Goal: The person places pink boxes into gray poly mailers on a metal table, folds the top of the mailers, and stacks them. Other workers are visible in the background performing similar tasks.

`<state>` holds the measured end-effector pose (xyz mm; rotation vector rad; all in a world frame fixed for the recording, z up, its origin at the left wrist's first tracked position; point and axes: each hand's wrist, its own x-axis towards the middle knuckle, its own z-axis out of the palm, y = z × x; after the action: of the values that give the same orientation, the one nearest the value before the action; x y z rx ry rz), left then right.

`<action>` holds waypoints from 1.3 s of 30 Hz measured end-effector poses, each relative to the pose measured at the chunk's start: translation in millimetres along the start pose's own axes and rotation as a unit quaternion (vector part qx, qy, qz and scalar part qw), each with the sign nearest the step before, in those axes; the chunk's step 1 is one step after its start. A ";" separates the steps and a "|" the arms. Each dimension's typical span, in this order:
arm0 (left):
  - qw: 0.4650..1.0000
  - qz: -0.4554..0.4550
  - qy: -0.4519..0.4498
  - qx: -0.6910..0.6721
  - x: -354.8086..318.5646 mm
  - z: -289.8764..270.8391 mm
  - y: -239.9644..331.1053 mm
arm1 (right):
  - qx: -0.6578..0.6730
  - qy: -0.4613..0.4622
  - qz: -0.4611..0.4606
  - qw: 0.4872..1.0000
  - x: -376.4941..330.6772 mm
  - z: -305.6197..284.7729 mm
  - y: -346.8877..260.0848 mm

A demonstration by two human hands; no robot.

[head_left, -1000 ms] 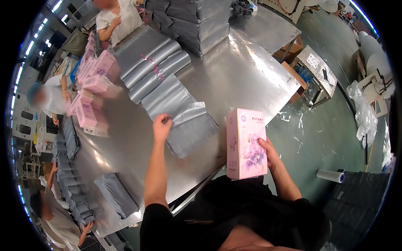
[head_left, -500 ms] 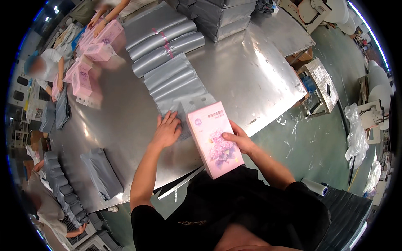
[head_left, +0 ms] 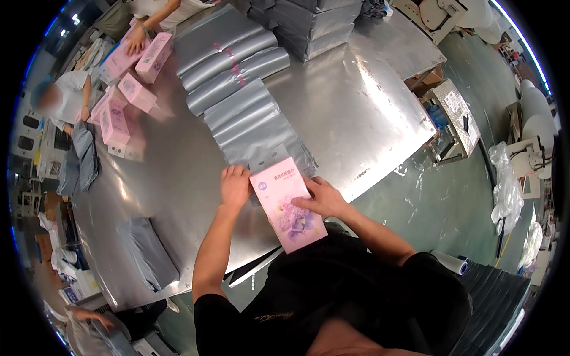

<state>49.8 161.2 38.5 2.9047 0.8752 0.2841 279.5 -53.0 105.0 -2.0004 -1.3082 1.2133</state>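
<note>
A pink tissue pack (head_left: pixel 289 207) with a printed purple flower lies tilted in front of me at the near edge of the metal table. My right hand (head_left: pixel 322 199) grips its right side, thumb across the front and the other fingers partly hidden. At the pack's upper left corner my left hand (head_left: pixel 236 185) is closed, its fingers curled over the near end of a grey plastic mailing bag (head_left: pixel 252 121). That bag is the top one of a flat, overlapping row. Part of the pack's top end overlaps the bag; the bag's opening is hidden.
Rolled grey bags (head_left: pixel 231 68) lie farther back, beside stacked grey parcels (head_left: pixel 314 26). A wrapped grey parcel (head_left: pixel 148 255) rests at the left edge of the metal table (head_left: pixel 356 113). Co-workers at the far left handle pink packs (head_left: pixel 113 121) and a grey bag (head_left: pixel 86 154).
My left hand has gone from spread flat on the bag to curled at its end. The pack has moved left, with my right hand higher on it. Co-workers' packs have shifted.
</note>
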 end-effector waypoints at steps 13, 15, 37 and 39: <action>0.972 -0.150 0.005 -0.181 14.8 6.3 -4.1 | -0.070 -0.097 -0.050 0.992 26.0 -41.8 -2.5; 0.909 -0.258 0.033 -0.326 13.8 17.5 -10.4 | -0.043 -0.066 -0.041 0.996 35.4 -54.5 -10.6; 0.887 -0.341 0.044 -0.308 -6.5 -0.6 44.8 | -0.260 0.234 -0.366 0.862 136.6 -14.7 39.9; 0.891 -0.330 -0.009 -0.312 -40.9 2.6 66.3 | -0.242 0.145 -0.301 0.911 115.7 -10.7 56.1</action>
<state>52.5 83.3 39.4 1.8960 1.3836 0.3799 334.6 26.2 19.3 -1.7515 -1.9892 0.3080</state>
